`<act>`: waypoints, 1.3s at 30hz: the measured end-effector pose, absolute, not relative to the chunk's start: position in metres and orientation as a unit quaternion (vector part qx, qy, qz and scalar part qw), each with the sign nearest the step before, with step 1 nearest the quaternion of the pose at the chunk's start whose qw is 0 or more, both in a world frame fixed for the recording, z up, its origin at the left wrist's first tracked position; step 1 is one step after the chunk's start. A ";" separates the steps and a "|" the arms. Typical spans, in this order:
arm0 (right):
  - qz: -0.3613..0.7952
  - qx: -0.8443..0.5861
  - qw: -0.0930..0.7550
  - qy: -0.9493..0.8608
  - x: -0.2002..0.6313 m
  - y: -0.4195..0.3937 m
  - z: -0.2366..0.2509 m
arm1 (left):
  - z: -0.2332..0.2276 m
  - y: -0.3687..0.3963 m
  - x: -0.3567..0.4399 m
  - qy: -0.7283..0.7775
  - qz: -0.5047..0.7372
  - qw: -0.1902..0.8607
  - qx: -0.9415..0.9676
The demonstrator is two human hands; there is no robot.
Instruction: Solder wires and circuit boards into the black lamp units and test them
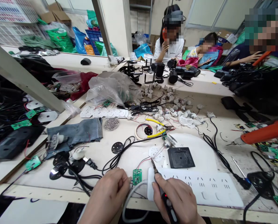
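My right hand (pixel 179 199) is closed around a soldering iron (pixel 166 199) with a small red light, its metal tip pointing up and away. The tip is over the bench, near a white round board (pixel 155 154). My left hand (pixel 111 189) is pinched shut beside the left edge of a small green circuit board (pixel 137 176); what its fingers hold is hidden. Thin red and dark wires run from the green board towards a silver motor part (pixel 169 141). Under the right hand lies a white power strip (pixel 199 189), with a grey cable (pixel 131 199) curving from its left end.
Yellow-handled pliers (pixel 155 134) lie by a tape roll (pixel 141 137). A black square plate (pixel 181 157) sits behind the power strip. An orange pointed tool (pixel 265 133) juts in from the right. Small motors (pixel 173 105) are heaped farther back. Several people sit across the bench.
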State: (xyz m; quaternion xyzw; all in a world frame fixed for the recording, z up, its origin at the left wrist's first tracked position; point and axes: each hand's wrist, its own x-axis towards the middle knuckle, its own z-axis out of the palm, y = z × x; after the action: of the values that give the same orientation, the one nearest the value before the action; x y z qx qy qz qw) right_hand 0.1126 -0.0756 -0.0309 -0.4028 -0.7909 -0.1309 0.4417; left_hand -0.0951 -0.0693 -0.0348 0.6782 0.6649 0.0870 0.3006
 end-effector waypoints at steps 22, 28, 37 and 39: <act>-0.123 -0.401 0.451 -0.788 0.109 -0.070 -0.034 | -0.032 -0.069 -0.094 0.666 0.094 0.297 0.678; -0.119 -0.410 0.450 -0.784 0.108 -0.068 -0.035 | -0.034 -0.071 -0.096 0.664 0.081 0.293 0.683; -0.100 -0.417 0.475 -0.768 0.112 -0.086 -0.017 | -0.034 -0.071 -0.100 0.667 0.151 0.282 0.673; -0.080 -0.409 0.443 -0.794 0.114 -0.089 -0.013 | -0.033 -0.071 -0.101 0.675 0.168 0.274 0.665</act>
State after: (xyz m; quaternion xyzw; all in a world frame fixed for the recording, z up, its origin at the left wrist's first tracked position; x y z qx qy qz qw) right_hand 0.1138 -0.0887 -0.0134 -0.4089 -0.7936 -0.0800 0.4434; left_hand -0.1006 -0.0712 -0.0329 0.6648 0.6745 0.1681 0.2737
